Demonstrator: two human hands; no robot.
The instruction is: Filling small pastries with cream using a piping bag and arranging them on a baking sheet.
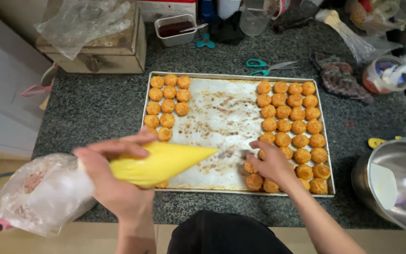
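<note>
Baking tray on dark granite counter, lined with stained parchment. Small golden puffs in a far-left group, bigger group of puffs on the right side running far to near; middle of tray bare. Judging by layout, left group looks already handled and right group is what's left, roughly a third done, though can't confirm filling from this view.

Left hand at near-left, forearm coming up from bottom edge, fingers wrapped around the wide end of a yellow piping bag, thumb over top. Bag lies almost level, tip pointing right over the tray's near middle. Right hand over near-right puffs, fingers curled narrow, seems to be pinching one puff at the bag tip, grip blurred so hard to be sure.

Clear plastic bag at near-left edge. Teal scissors far of tray. Steel bowl near-right
</note>
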